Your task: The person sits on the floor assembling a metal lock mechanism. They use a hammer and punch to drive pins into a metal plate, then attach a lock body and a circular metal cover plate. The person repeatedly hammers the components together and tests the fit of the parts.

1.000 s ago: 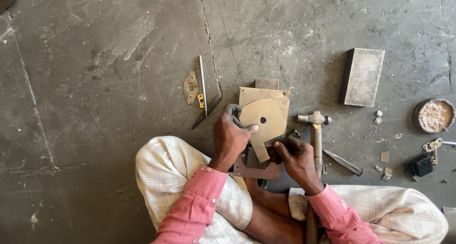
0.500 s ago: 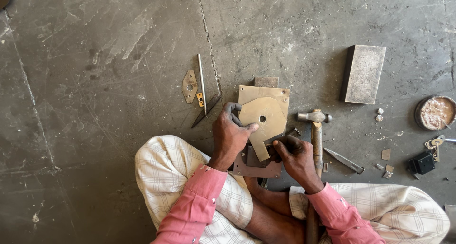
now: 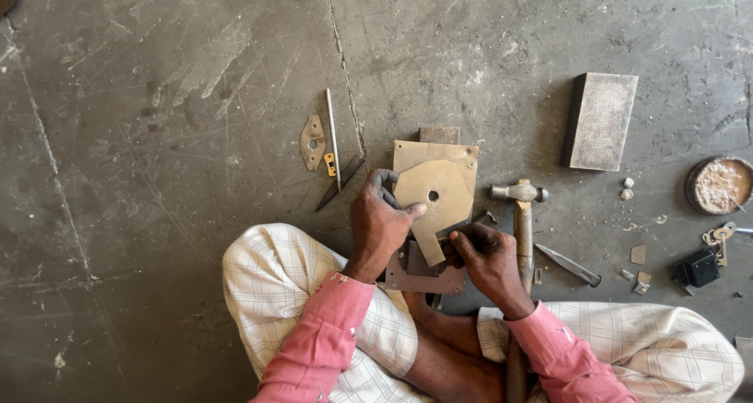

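Observation:
I sit cross-legged on a grey concrete floor. My left hand [image 3: 380,219] pinches the left edge of a brass-coloured plate [image 3: 433,199] with a round hole in its middle. My right hand [image 3: 485,258] grips the plate's lower tab. This plate lies on top of a larger rectangular brass plate [image 3: 455,156]. A darker, rust-brown metal plate [image 3: 423,277] sits under my hands, near my feet.
A hammer [image 3: 521,215] lies just right of my right hand. A grey block [image 3: 601,121] and a round dish of powder [image 3: 722,185] are further right, with a blade [image 3: 571,265] and small parts. A thin rod [image 3: 332,132] and small brass piece [image 3: 312,143] lie left.
Both hands stay on the holed plate; it has barely shifted.

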